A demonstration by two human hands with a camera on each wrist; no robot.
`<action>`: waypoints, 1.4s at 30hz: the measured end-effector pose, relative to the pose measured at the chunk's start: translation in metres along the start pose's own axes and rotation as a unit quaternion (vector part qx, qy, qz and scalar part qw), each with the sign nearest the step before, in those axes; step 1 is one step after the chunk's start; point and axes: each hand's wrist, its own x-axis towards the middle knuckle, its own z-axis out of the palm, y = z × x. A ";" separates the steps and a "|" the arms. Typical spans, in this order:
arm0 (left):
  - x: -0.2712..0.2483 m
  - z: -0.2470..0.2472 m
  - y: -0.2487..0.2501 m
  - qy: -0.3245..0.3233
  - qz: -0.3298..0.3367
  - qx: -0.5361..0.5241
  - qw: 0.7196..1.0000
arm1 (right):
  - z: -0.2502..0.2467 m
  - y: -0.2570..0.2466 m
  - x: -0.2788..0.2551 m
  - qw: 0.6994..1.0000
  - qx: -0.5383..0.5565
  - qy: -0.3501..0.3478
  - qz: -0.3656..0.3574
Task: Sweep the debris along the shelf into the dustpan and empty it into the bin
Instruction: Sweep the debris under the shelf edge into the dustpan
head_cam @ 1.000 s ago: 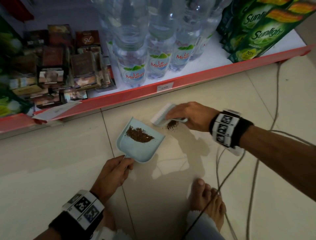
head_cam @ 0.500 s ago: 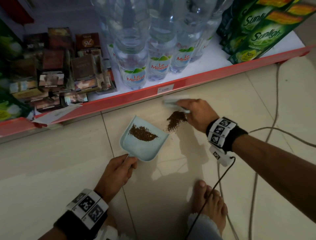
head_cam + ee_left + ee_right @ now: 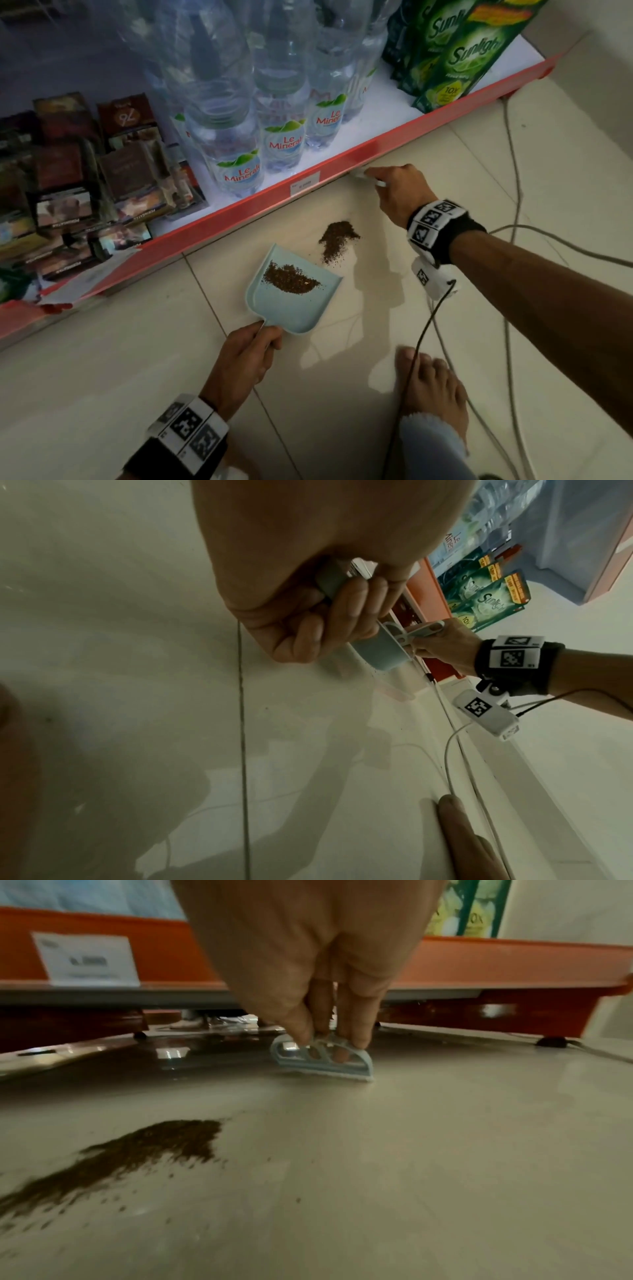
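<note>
While the left hand (image 3: 243,356) clenches the handle of the pale blue plastic dustpan (image 3: 294,291), its flat lip lies on the floor toward the loose brown debris (image 3: 337,240), ready to receive it; some grains already sit inside. From the left wrist, the fingers (image 3: 329,620) wrap the smooth handle. From the right wrist, the right hand (image 3: 308,961) pinches a small hand brush (image 3: 325,1061), bristles down on glossy tile near the red shelf edge (image 3: 514,961), likely to drag strays back.
</note>
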 end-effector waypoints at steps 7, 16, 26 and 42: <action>0.005 -0.002 -0.002 -0.006 -0.016 0.008 1.000 | 0.006 -0.028 -0.041 0.994 0.040 -0.056 -0.082; -0.004 -0.002 -0.020 0.047 -0.010 0.006 0.999 | -0.009 -0.048 -0.051 0.978 0.204 0.048 -0.002; -0.058 0.000 -0.051 0.161 -0.016 -0.034 0.986 | 0.029 -0.066 -0.053 0.931 0.344 -0.117 0.025; -0.074 -0.019 -0.066 0.145 -0.012 -0.031 0.989 | 0.042 -0.090 -0.059 0.895 0.427 -0.119 0.047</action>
